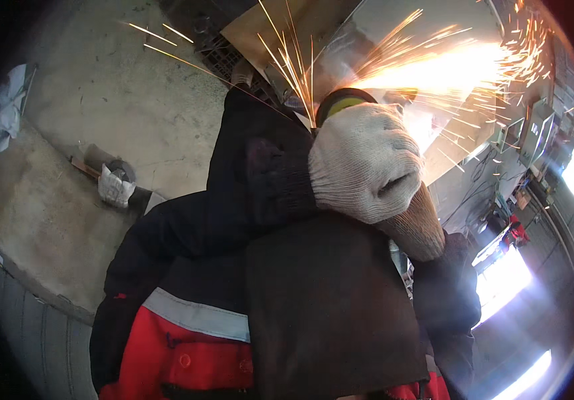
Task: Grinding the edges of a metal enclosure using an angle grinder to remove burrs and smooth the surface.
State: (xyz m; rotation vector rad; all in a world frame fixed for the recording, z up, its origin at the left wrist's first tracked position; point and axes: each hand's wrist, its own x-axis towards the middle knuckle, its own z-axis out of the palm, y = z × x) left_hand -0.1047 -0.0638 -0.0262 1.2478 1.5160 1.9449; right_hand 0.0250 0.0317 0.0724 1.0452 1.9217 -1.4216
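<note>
My left hand (365, 161), in a white knitted glove, is closed around the front of an angle grinder (344, 102). A dark round rim and a yellow-green face of the tool show above the knuckles. Just below and behind it, my right hand (421, 229) wears a browner knitted glove and is wrapped around the rear of the grinder, whose body is mostly covered by both gloves. Bright sparks (447, 70) stream to the upper right from the tool, and a few fly up and left. Glare hides the contact spot on the pale metal sheet (427, 23).
A brown board (250, 33) and a dark plastic crate (215, 55) lie ahead. On the concrete floor to the left stands a round container (121, 170) with a white bag (115, 189). Grey boxes (537, 130) and cables are at the right. A dark apron (330, 307) hangs before me.
</note>
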